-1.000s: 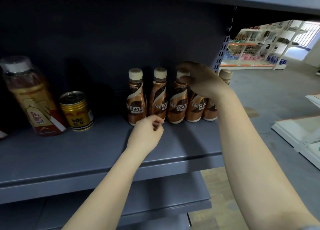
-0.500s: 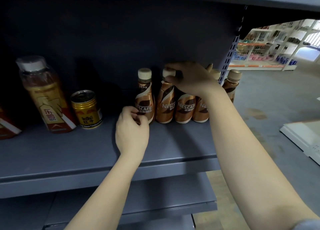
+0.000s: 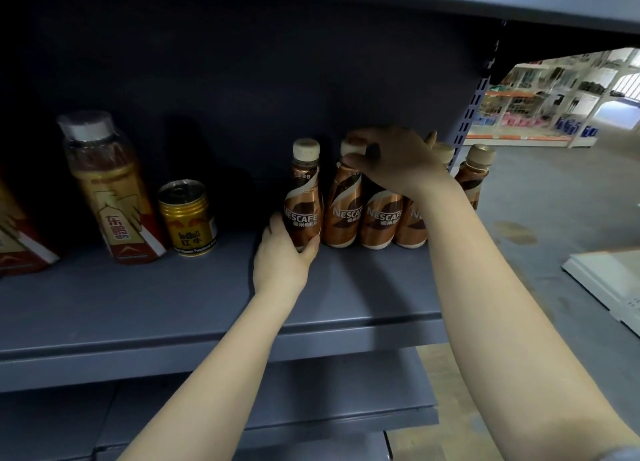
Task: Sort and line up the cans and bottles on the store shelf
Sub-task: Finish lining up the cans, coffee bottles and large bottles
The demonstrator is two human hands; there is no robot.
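Observation:
Several brown Nescafe bottles stand in a row at the right end of the grey shelf (image 3: 173,304). My left hand (image 3: 282,259) grips the base of the leftmost Nescafe bottle (image 3: 304,197). My right hand (image 3: 394,162) reaches over the row and pinches the cap of the second Nescafe bottle (image 3: 346,200), hiding the tops of the third bottle (image 3: 382,218) and the one behind it. Another bottle (image 3: 474,173) stands at the far right by the shelf post. A gold Red Bull can (image 3: 188,218) and a tall amber drink bottle (image 3: 110,190) stand to the left.
A red and white carton (image 3: 17,238) pokes in at the left edge. The upper shelf (image 3: 450,3) hangs close above. A lower shelf (image 3: 311,401) lies beneath. To the right are the open aisle floor (image 3: 554,218) and white boards (image 3: 609,273) on the ground.
My left hand has moved forward and closed round the base of the leftmost Nescafe bottle. My right hand stays on the second bottle's cap. The view has shifted slightly.

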